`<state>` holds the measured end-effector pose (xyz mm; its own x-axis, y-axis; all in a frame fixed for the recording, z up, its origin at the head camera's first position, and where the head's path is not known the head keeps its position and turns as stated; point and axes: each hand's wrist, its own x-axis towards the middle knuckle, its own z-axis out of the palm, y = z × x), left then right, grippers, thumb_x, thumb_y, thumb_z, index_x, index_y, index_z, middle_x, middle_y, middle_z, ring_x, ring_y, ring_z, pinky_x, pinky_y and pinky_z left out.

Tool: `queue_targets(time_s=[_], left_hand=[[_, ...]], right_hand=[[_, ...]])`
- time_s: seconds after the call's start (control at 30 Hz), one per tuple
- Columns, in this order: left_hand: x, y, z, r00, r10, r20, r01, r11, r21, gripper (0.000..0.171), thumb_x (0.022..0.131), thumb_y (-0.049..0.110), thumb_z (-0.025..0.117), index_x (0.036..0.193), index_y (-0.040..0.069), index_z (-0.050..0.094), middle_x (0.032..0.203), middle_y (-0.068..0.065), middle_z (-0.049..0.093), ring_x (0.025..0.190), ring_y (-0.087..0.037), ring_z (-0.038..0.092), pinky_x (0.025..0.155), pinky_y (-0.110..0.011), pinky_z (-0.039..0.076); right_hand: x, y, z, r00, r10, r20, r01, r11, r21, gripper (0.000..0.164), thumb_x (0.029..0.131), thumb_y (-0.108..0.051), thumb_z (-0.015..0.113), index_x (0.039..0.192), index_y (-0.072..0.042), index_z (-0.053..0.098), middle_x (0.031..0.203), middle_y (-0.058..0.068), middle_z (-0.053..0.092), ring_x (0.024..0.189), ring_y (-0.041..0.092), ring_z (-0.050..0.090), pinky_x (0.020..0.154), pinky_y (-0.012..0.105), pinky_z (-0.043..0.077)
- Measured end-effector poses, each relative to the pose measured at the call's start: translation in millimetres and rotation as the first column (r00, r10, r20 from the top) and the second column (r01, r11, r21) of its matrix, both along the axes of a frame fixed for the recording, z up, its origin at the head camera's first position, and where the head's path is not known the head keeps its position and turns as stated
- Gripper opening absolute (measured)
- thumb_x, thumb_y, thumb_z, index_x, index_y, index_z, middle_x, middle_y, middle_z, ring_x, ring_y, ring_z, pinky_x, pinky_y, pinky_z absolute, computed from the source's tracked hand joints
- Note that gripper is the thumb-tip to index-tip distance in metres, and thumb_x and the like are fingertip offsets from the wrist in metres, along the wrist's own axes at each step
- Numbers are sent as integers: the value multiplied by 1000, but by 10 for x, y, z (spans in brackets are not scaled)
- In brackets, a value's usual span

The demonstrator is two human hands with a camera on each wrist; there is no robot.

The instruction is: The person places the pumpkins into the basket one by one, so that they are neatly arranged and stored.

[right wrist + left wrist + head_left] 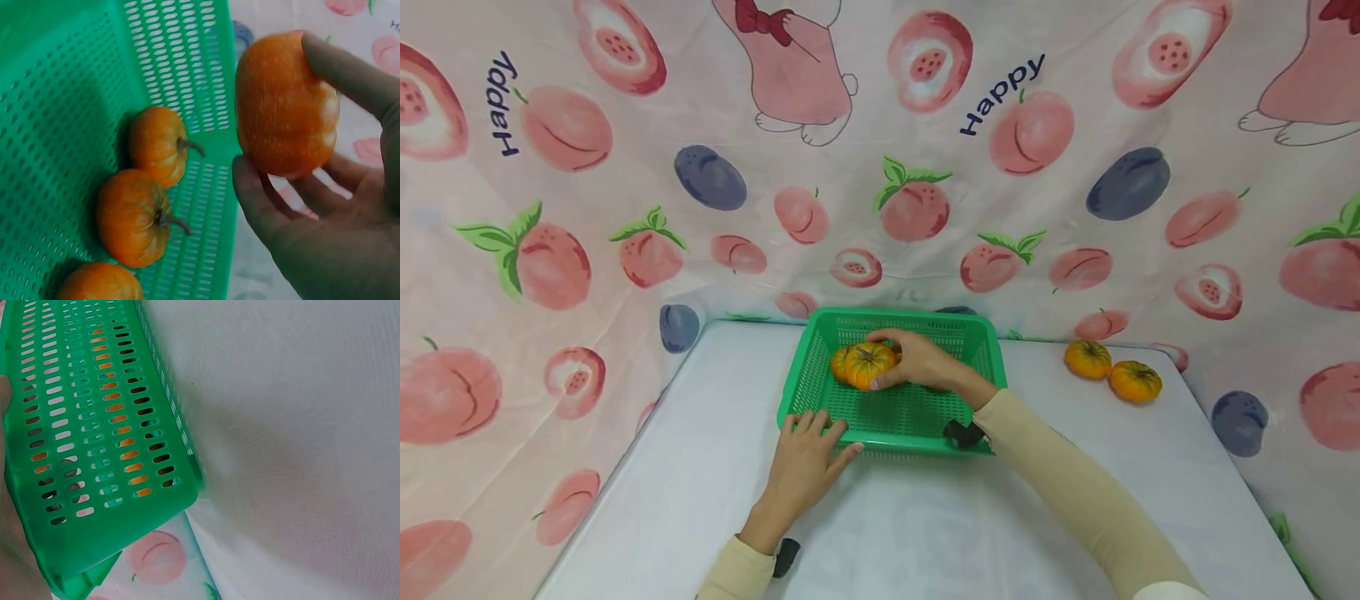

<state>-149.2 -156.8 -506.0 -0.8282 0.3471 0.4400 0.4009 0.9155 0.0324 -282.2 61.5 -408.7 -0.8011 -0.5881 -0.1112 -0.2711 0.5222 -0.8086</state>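
Below its middle, the head view shows a green plastic basket (891,439) with slotted walls. My right hand (917,360) pinches a small orange pumpkin (868,367) inside the basket's outline. The right wrist view shows thumb and fingers on either side of this pumpkin (287,106), held apart from the others. Three more pumpkins (132,219) with brown stems lie in the basket; my hand partly hides them in the head view. At the near left corner, my left hand (805,458) holds the basket's rim, fingers over the edge and thumb along the outside.
Two more pumpkins (1135,382) sit side by side on the white table (1075,483), right of the basket. A fruit-printed cloth (865,208) hangs behind the table. Black straps (962,433) are at both wrists.
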Motion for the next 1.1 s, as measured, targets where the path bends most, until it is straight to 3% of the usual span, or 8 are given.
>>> queue_targets(time_s=[0.23, 0.77, 1.1], left_hand=[[-1, 3, -15, 1000, -4, 4, 4, 1000, 9, 36, 92, 53, 61, 103, 19, 63, 95, -1, 57, 91, -23, 54, 86, -42, 38], [10, 18, 13, 1000, -2, 24, 2, 1000, 8, 36, 93, 55, 59, 102, 20, 63, 96, -1, 56, 93, -22, 53, 87, -42, 39], [-3, 14, 20, 1000, -1, 13, 1, 1000, 16, 37, 93, 54, 60, 103, 19, 64, 96, -1, 57, 92, -23, 53, 87, -42, 38]], right_hand=[[-94, 8, -105, 995, 91, 30, -92, 995, 25, 72, 80, -29, 83, 142, -22, 49, 147, 8, 45, 122, 29, 51, 103, 46, 46], [-209, -135, -288, 990, 99, 105, -104, 994, 43, 73, 75, -34, 86, 139, -23, 53, 147, 5, 46, 127, 26, 47, 108, 45, 41], [-228, -255, -278, 988, 145, 57, -150, 984, 99, 77, 76, -33, 86, 142, -18, 50, 149, 6, 46, 132, 26, 48, 109, 46, 41]])
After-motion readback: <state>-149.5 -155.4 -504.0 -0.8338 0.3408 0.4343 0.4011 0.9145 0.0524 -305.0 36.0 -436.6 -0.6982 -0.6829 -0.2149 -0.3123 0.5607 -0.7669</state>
